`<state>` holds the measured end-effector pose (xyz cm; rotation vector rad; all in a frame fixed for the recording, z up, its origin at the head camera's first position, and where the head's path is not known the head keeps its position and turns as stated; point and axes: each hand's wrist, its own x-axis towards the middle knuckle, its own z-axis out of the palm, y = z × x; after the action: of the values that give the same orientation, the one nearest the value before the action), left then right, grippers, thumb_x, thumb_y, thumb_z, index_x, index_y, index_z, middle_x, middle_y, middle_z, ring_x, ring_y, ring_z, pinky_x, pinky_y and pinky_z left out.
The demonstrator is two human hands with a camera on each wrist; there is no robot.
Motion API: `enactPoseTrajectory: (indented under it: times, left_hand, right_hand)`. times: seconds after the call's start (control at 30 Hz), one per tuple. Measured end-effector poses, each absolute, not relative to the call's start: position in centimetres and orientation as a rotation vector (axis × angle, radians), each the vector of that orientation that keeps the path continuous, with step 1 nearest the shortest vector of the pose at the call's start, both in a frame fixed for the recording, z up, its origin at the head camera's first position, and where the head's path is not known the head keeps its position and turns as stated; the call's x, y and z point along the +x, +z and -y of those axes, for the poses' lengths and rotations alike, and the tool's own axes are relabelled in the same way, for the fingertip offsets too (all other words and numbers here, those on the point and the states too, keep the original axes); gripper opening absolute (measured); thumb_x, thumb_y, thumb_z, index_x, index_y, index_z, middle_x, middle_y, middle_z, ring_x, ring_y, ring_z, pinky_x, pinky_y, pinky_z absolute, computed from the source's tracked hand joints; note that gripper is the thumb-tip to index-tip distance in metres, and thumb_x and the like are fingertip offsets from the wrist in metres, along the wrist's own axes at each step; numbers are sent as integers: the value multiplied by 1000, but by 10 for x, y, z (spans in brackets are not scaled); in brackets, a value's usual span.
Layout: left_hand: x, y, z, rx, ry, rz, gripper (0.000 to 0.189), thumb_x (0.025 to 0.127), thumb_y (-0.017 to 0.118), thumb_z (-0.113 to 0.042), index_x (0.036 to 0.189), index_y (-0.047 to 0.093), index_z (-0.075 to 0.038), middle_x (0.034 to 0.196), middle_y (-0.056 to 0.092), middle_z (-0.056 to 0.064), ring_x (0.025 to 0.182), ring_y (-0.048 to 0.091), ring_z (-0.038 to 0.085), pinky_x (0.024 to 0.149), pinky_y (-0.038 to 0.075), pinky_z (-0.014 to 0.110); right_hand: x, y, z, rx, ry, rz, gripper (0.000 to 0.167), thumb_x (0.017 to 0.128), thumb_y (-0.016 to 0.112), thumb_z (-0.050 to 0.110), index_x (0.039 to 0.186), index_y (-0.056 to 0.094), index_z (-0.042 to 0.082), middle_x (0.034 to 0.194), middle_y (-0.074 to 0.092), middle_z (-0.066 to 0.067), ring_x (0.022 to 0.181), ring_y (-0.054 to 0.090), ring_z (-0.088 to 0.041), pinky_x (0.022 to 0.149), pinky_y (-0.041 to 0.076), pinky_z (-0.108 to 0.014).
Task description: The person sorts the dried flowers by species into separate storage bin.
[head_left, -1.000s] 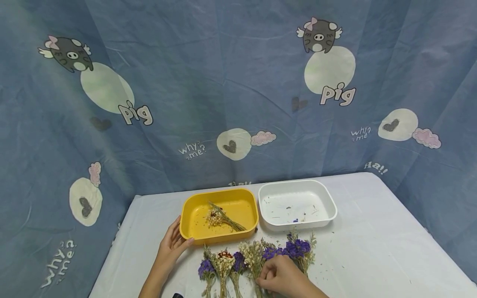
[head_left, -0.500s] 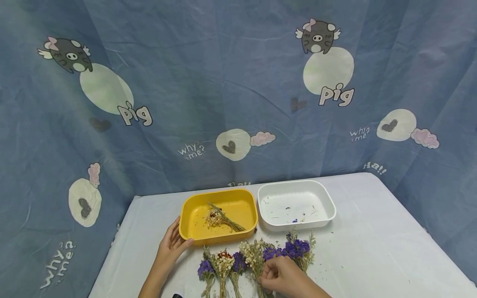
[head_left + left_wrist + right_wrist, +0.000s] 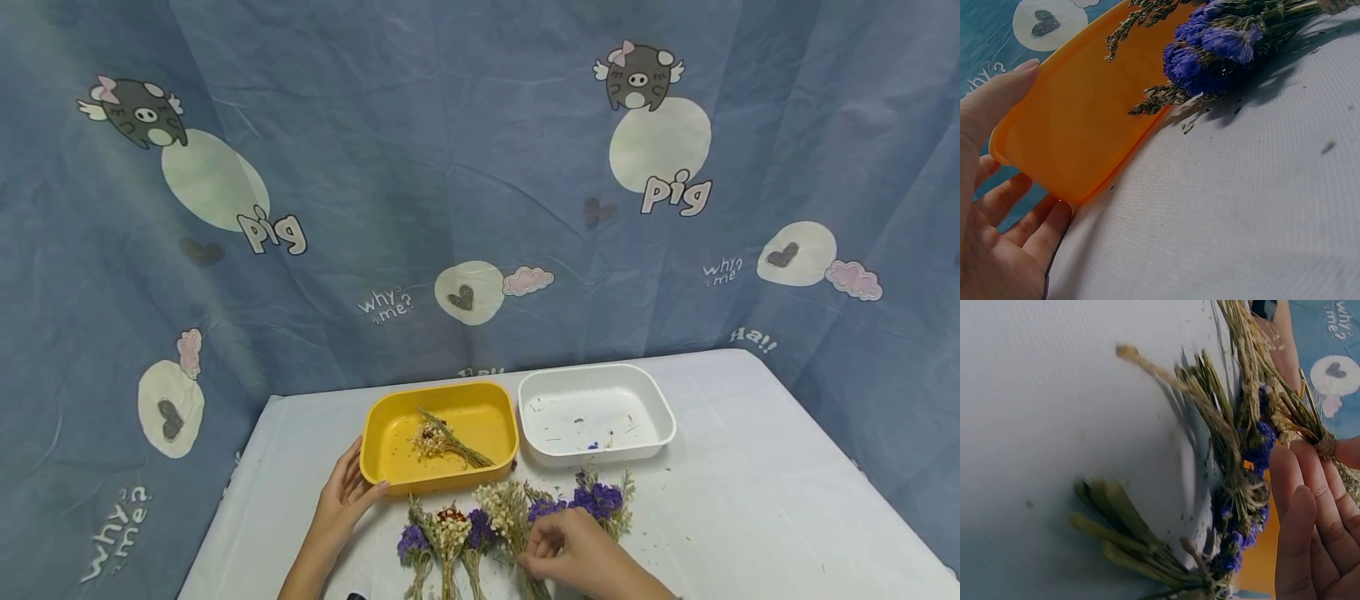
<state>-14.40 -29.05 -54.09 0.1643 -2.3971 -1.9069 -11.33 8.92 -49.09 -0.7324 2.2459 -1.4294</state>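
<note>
My left hand holds the near left corner of a yellow plastic tray, thumb at its rim and fingers against the outer wall. Inside that tray lies one small bunch of dried flowers, cream and brown-red. With my right hand I pinch a cream dried-flower bunch by its stems. The right wrist view shows the fingertips at its twine binding. Left of it lie a purple bunch, a cream-and-red bunch and another purple bunch. More purple flowers lie to its right, partly behind my hand.
A white plastic tray with a few loose petals and stem bits stands right of the yellow one. Plant crumbs dot the white tablecloth. A small black object shows at the bottom edge. A patterned blue curtain hangs behind.
The cream bunch's flower head has shifted slightly left, its stems now slanting down to the right. My right hand has moved a little right. The left hand and both trays stay put.
</note>
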Motion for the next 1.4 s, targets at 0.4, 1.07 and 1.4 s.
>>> enactPoseTrajectory:
  times: [0.4, 1.07, 1.4]
  left_hand:
    - [-144, -538, 289, 159, -1919, 2393, 91, 95, 77, -24, 166, 20, -19, 169, 28, 7, 153, 30, 27, 99, 42, 1]
    - [-144, -538, 289, 171, -1899, 2410, 90, 95, 77, -25, 166, 22, -23, 168, 30, 5, 133, 39, -13, 100, 42, 2]
    - [-144, -538, 289, 177, -1893, 2418, 91, 95, 77, -25, 166, 20, -23, 168, 29, 5, 153, 30, 27, 100, 41, 1]
  right_hand:
    - [-128, -476, -94, -858, -1393, -2381, 13, 90, 80, 26, 80, 78, 19, 75, 75, 9, 65, 64, 4, 63, 57, -18]
    - [-169, -442, -91, -969, -1209, -2549, 8, 91, 80, 23, 84, 81, 19, 75, 76, 10, 66, 63, 5, 63, 54, -19]
    - [-196, -428, -75, -1016, -1075, -2609, 9, 91, 81, 22, 81, 81, 21, 74, 75, 11, 64, 64, 3, 65, 55, -19]
